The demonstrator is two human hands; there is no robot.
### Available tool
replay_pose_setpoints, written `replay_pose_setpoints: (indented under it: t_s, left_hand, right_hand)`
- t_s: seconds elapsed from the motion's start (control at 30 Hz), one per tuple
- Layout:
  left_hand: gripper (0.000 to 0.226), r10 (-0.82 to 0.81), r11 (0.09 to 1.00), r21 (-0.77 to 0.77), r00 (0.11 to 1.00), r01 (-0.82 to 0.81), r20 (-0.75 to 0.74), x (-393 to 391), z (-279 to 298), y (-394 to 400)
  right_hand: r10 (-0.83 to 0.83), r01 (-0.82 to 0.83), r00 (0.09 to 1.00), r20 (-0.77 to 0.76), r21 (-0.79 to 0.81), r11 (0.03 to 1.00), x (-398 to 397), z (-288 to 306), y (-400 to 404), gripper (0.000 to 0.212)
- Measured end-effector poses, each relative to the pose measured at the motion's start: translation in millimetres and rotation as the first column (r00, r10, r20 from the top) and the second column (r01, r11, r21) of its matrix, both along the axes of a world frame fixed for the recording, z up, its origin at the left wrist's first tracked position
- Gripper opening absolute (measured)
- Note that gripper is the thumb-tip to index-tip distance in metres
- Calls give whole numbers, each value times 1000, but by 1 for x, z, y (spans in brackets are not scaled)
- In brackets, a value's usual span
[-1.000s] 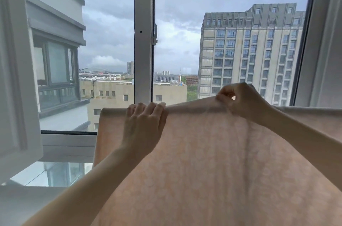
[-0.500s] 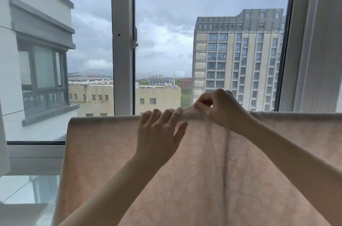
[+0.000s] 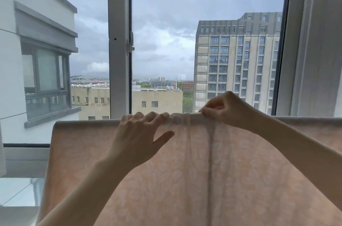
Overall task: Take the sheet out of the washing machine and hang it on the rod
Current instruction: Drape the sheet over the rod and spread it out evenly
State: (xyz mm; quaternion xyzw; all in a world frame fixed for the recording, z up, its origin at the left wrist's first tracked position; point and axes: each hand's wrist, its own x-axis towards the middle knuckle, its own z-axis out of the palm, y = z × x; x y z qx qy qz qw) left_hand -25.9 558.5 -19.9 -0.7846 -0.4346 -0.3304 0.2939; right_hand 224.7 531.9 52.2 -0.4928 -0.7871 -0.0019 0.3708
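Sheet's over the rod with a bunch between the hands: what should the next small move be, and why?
Probably draw the right hand rightward along the top edge, since the sheet is gathered into folds between it and the left hand, while both sides already lie flat.

No readable text, labels, brands, numbers or signs anywhere: pale peach floral-patterned fabric sheet (image 3: 185,179) has print only, grey high-rise building (image 3: 236,63) facade carries no lettering.
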Motion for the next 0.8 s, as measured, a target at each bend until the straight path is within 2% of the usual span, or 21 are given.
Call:
replay_pose_setpoints:
  t_s: [0.1,0.23,0.33,0.4,0.53,0.8]
  left_hand:
    - [62,10,1000,17,999,-9,-48,-2,0,0]
    - [66,68,996,68,993,-62,-93,0,-5,-1]
    - [65,83,994,83,993,-76,-83,0,-7,-2]
    - [63,72,994,90,994,-64,-85,1,-7,-2]
    - [57,43,995,88,998,-39,-44,20,-9,-7]
    - [58,-95,989,113,995,92,25,80,-12,-23]
  right_hand:
    - [24,-24,1000,-9,-5,1000,4,0,-3,8]
    - [-85,79,995,46,123,989,1,-7,-4,4]
    - [-174,179,984,-42,177,968,10,-9,-11,2]
    - [-208,223,974,-92,201,954,21,-11,-17,6]
    - [-223,221,975,-13,173,960,30,-13,-22,11]
    - [-224,226,974,-32,193,955,34,-14,-16,11]
